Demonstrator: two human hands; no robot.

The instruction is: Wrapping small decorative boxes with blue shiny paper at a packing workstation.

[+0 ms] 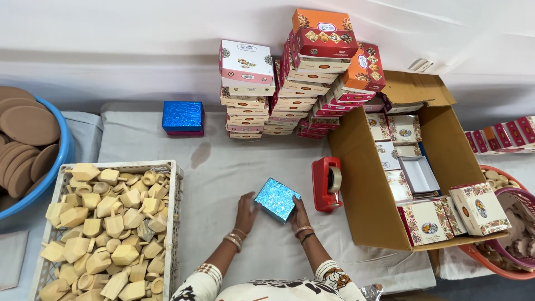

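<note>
Both hands grip the blue foil box (277,199) just left of the red tape dispenser (326,184): left hand (246,213) and right hand (300,214) flank it; sealing seems next, needing tape.

Small box (277,199) sits mid-table (234,161); crate (106,228) at left edge, tape dispenser (326,184) just right, carton (390,173) at right edge, box stacks (295,95) along rear edge.

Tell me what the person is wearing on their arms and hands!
Both hands are bare, with no gloves. The left hand has a few thin gold-coloured bangles at the wrist. The right hand has bangles too, light ones and a dark one. Short white sleeves with orange-and-dark patterned edges cover the upper arms.
</note>
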